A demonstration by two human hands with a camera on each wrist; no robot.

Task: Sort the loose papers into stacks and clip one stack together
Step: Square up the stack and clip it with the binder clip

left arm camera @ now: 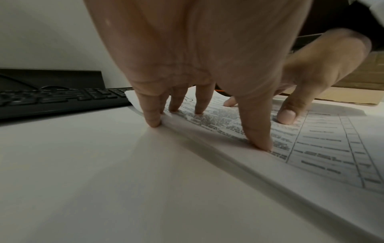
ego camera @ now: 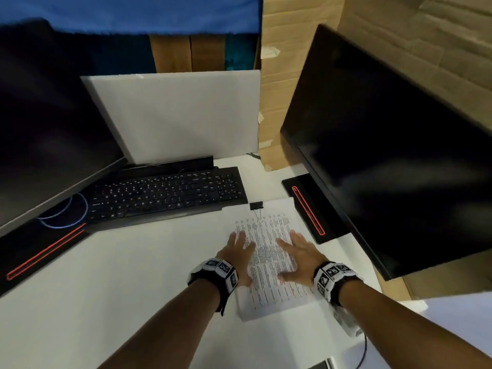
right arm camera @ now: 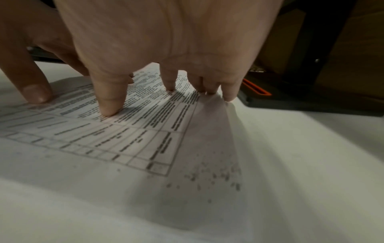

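White printed paper stack (ego camera: 269,265) gets pressed flat on the table (ego camera: 133,275) by left hand (ego camera: 235,255) and right hand (ego camera: 299,258), fingers spread wide; text's too blurry to read.

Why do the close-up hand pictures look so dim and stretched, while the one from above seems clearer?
Head view: wide lens bends the monitors, and the paper stack is readable as print. Left wrist view: dim, the left hand looms huge, the text is smeared. Right wrist view: the right hand casts finger shadows on the blurred table.

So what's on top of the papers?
Both hands: the left hand and right hand press fingertips on the printed stack. A black binder clip bites its far edge. Sheets underneath are hidden.
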